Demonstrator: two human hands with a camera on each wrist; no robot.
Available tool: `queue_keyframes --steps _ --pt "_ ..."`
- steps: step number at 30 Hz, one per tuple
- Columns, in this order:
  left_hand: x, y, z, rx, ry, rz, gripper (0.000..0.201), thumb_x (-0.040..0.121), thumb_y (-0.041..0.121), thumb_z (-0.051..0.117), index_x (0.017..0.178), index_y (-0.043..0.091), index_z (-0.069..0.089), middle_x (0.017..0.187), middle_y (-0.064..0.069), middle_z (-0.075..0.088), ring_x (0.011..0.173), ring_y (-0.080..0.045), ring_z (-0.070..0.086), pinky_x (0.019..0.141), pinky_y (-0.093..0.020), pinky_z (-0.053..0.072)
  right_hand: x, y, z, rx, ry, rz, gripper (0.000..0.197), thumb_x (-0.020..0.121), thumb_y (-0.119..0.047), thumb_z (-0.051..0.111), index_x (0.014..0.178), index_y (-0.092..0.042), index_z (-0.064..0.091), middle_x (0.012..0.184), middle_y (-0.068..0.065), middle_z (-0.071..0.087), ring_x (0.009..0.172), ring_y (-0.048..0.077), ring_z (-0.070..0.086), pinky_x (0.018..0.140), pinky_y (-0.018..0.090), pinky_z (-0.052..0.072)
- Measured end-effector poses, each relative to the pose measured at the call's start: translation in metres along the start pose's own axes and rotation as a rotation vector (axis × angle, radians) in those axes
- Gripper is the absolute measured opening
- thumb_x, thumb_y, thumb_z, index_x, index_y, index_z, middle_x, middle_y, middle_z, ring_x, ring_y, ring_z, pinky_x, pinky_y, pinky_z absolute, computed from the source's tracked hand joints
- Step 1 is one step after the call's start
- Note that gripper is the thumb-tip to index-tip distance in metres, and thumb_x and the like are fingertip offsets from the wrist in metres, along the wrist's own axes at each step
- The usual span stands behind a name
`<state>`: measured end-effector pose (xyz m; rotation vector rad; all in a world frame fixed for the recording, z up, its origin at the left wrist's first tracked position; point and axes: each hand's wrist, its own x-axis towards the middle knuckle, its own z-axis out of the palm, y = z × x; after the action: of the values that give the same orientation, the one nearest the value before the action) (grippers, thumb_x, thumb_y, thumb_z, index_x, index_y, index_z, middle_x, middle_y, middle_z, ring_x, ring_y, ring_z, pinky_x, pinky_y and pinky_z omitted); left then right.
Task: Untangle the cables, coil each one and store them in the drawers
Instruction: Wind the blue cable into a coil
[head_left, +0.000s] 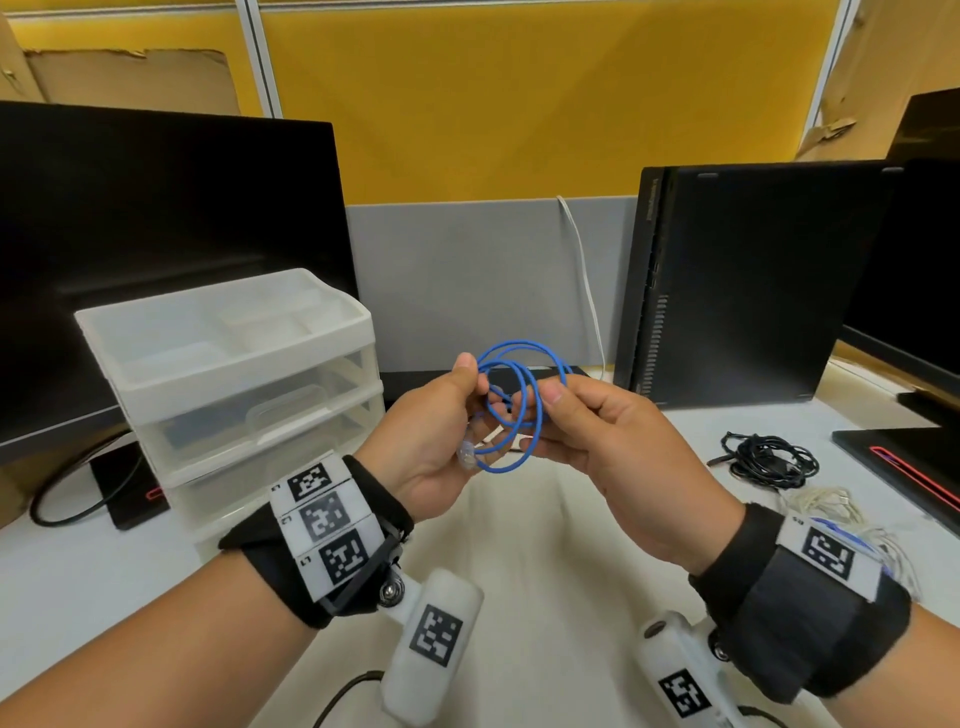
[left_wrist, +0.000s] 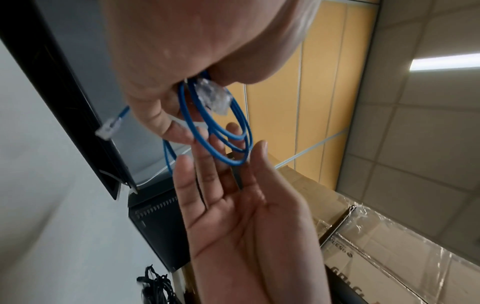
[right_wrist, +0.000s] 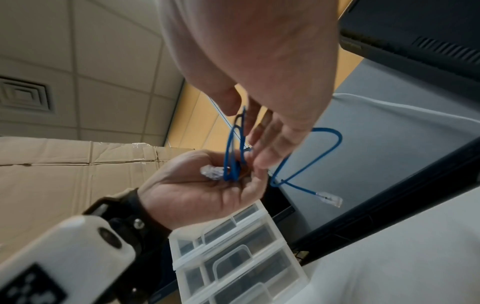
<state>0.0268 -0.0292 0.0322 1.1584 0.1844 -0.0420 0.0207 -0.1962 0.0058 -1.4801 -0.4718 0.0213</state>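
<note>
A thin blue cable (head_left: 511, 345) is wound into a small coil that I hold up between both hands over the desk. My left hand (head_left: 467, 400) grips the coil with the thumb on top, and one clear connector (right_wrist: 211, 172) lies in its palm. My right hand (head_left: 545, 415) pinches the loops between thumb and fingers from the right. The cable's free end, with the other connector (right_wrist: 331, 200), dangles behind the hands. A translucent drawer unit (head_left: 249, 374) stands to the left, its drawers closed. A tangled black cable (head_left: 769, 460) and a tangled white cable (head_left: 831, 504) lie on the desk to the right.
A dark monitor (head_left: 156, 234) stands behind the drawer unit, and a black computer tower (head_left: 753, 286) stands at the back right. A black laptop with a red stripe (head_left: 909, 467) lies at the right edge. Bare white desk shows beneath my hands.
</note>
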Motion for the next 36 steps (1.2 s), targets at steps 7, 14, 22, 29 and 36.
queue_keyframes --steps 7,14,22,29,36 --pt "0.005 -0.016 0.003 0.047 0.044 0.151 0.036 0.111 0.039 0.044 0.083 0.018 0.054 0.067 0.006 0.05 0.059 -0.008 0.054 0.063 -0.027 0.052 0.006 -0.018 0.002 -0.121 0.108 0.25 0.046 0.111 -0.052 0.036 0.115 -0.029 0.075 0.104 -0.004 0.082 0.109 0.012 0.073 0.104 0.047 0.055" --pt "0.008 -0.023 -0.006 0.08 -0.094 0.288 0.043 0.11 0.046 0.041 0.078 0.02 0.054 0.067 0.007 0.045 0.065 -0.012 0.043 0.076 -0.033 0.036 0.011 -0.028 -0.006 -0.095 0.026 0.485 0.068 0.105 -0.068 0.032 0.121 -0.017 0.072 0.1 0.013 0.081 0.101 0.031 0.078 0.099 0.048 0.054" --pt "0.009 -0.011 -0.011 0.0 -0.206 0.3 0.04 0.11 0.044 0.039 0.085 0.015 0.051 0.059 0.006 0.032 0.058 -0.01 0.048 0.091 -0.034 0.055 0.02 -0.019 -0.014 0.202 0.298 0.292 0.014 0.104 -0.021 0.064 0.098 -0.01 0.069 0.092 0.01 0.075 0.082 0.022 0.075 0.077 0.036 0.065" --pt "0.023 0.007 -0.064 -0.065 -0.119 0.143 0.029 0.107 0.041 0.047 0.101 0.016 0.061 0.067 0.007 0.021 0.047 -0.006 0.028 0.047 -0.012 0.038 0.037 -0.048 -0.084 0.261 0.574 0.08 0.034 0.101 0.012 0.043 0.124 -0.011 0.053 0.088 0.012 0.057 0.053 0.011 0.057 0.055 0.03 0.062" --pt "0.035 0.006 -0.092 0.282 0.005 0.256 0.031 0.111 0.033 0.043 0.101 0.014 0.066 0.065 0.006 0.028 0.051 -0.007 0.025 0.041 -0.016 0.027 0.023 -0.056 -0.147 -0.226 0.387 0.027 0.021 0.108 -0.016 0.05 0.113 -0.008 0.068 0.061 -0.001 0.046 0.04 0.006 0.027 0.035 0.017 0.021"
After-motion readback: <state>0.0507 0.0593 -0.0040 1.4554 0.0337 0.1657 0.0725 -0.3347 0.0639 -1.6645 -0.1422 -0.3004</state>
